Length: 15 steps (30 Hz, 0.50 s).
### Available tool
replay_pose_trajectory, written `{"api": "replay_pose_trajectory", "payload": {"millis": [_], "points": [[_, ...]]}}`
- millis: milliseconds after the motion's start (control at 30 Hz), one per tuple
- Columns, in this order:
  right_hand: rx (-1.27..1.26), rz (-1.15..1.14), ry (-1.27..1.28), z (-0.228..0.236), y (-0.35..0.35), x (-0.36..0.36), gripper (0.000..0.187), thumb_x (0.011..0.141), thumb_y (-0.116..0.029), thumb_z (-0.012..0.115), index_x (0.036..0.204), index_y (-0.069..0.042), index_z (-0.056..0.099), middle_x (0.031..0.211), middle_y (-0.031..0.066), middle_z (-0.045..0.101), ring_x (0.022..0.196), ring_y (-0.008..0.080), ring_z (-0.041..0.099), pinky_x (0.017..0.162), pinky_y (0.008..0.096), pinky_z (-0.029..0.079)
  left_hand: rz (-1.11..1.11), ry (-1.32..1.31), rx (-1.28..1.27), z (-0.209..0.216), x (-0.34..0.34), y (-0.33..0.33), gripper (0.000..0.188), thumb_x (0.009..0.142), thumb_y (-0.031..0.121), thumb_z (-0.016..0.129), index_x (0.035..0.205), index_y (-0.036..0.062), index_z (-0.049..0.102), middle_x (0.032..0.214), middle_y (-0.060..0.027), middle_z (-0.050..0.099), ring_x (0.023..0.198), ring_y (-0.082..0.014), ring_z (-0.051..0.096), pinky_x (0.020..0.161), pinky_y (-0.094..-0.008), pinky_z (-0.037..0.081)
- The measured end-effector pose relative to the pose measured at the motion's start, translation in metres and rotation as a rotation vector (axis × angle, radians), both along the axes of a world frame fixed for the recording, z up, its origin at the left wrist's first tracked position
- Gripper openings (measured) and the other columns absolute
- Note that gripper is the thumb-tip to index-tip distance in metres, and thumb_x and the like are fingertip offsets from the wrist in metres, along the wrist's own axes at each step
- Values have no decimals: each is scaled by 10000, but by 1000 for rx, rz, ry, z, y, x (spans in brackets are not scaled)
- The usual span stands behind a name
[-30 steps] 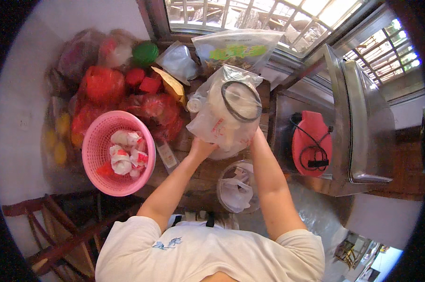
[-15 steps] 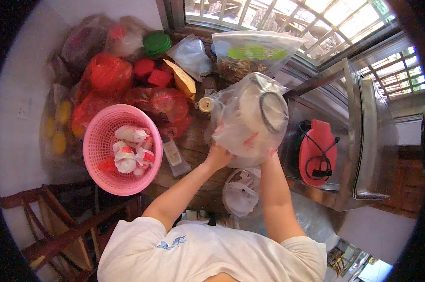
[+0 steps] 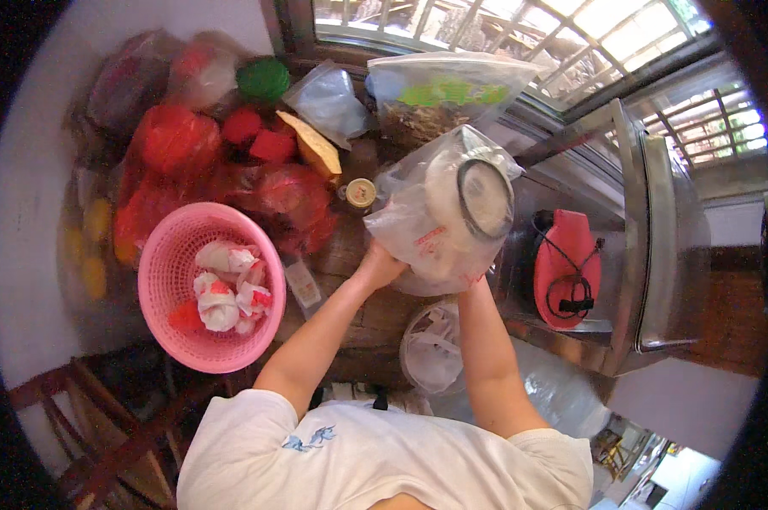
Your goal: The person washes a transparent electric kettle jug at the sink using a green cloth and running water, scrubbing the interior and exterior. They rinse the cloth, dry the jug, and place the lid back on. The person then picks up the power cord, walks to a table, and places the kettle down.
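Between my hands is a translucent plastic bag (image 3: 401, 217) with red print, wrapped loosely around a pale round container (image 3: 486, 200) whose end has a dark ring. My left hand (image 3: 382, 265) grips the bag's lower left side, its fingertips partly covered by the film. At the lower right, my right hand (image 3: 476, 285) holds the same bag from below, with most of its fingers hidden behind it. A small jar with a yellowish lid (image 3: 360, 194) stands just left of the bag, not touched by either hand.
Left sits a pink plastic basket (image 3: 158, 297) with knotted white bags inside. Red bags (image 3: 180, 140) crowd behind it. A zip bag of dried brown bits (image 3: 435, 115) leans by the window. Right, a metal-framed unit holds a red board with a cable (image 3: 566, 263). Below is a lined bin (image 3: 430, 348).
The bag and container have tilted a little, so the dark-ringed end faces up more. Both hands keep their hold. The whole view has shifted slightly.
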State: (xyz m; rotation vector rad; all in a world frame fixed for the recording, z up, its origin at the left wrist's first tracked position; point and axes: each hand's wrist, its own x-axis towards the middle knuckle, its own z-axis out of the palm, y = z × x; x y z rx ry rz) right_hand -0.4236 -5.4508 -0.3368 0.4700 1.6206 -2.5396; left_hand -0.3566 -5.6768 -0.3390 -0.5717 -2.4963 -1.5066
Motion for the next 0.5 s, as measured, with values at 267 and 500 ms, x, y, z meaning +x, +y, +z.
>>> {"api": "replay_pose_trajectory", "payload": {"millis": [267,500], "points": [[72,37,103,1,9,-27,628,911,-519,476,1319,-42,451,1109,134,613,922,254,593,785,373,480,220,-356,282,-15,1,-8,382,782,50,622,1153,-1,548,1181,-185,561,1134,-364,499,950,-429,404],[10,-91,-229,93,-2,24,902,833,-761,346,1443,-99,291,1303,147,489,1118,265,484,976,419,358,413,-163,-297,78,59,-10,640,805,51,580,1360,-63,284,1401,-220,302,1307,-427,262,1076,-497,242]]}}
